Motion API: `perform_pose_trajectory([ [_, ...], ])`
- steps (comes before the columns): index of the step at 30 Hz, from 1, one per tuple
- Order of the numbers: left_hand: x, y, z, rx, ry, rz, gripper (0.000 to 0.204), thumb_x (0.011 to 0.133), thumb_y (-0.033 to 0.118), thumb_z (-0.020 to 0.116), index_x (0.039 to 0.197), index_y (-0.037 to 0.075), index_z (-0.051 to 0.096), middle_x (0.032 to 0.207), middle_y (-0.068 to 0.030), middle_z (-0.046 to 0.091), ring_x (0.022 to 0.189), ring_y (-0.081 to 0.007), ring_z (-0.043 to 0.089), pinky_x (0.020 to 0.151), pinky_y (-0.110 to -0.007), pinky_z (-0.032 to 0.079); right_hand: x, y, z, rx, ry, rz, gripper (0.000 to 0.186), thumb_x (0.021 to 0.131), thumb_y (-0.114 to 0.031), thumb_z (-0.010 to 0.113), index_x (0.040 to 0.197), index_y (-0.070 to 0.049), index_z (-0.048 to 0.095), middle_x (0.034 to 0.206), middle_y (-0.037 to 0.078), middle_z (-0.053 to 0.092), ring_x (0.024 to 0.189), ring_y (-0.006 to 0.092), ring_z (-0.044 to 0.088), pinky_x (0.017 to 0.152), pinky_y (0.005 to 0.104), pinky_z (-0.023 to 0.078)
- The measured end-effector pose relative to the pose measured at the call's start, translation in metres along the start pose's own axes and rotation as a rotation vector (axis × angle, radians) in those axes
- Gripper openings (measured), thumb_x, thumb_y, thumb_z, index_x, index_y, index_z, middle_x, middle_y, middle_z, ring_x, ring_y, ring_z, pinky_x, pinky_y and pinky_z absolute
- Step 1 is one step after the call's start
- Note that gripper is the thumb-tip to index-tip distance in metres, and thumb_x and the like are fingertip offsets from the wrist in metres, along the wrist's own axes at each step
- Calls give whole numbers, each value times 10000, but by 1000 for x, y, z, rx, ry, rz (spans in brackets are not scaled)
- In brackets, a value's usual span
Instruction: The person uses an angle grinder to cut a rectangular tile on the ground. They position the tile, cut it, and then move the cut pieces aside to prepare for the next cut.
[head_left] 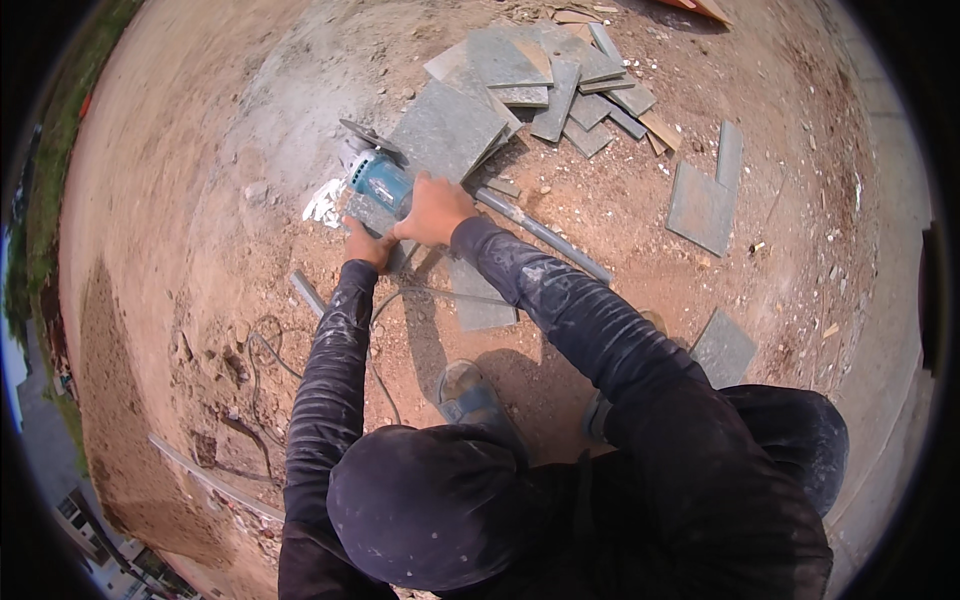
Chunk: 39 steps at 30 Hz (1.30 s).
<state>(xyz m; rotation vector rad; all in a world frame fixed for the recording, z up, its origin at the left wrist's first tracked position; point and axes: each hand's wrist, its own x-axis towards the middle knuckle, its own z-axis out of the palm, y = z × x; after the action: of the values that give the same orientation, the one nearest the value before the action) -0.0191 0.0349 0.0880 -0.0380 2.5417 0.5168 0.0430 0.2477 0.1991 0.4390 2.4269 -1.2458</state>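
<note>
My right hand (437,210) is wrapped round the body of a teal angle grinder (380,182). The grinder's cutting disc (372,138) points away from me, beside a large grey stone tile (447,130). Just below the grinder, my left hand (370,246) grips the near edge of a smaller grey tile (368,212), partly hidden under the tool. The two hands almost touch. A crumpled white scrap (322,204) lies left of the grinder.
Stacked and broken tiles (560,85) lie beyond my hands. More tiles (700,208) rest at right. A long grey bar (545,236) and a cable (256,365) lie on the dirt. My sandalled foot (470,395) is close below. Pale dust (300,85) covers the ground ahead.
</note>
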Motion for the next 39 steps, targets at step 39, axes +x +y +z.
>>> perform_pose_trajectory([
  [39,-16,25,-9,-109,-23,61,1241,721,478,830,1430,-185,58,1318,-355,495,1185,-391,560,994,-376,446,-25,26,-1,-30,23,-19,724,692,-442,761,1139,81,537,1072,278,646,1037,433,635,906,461,516],
])
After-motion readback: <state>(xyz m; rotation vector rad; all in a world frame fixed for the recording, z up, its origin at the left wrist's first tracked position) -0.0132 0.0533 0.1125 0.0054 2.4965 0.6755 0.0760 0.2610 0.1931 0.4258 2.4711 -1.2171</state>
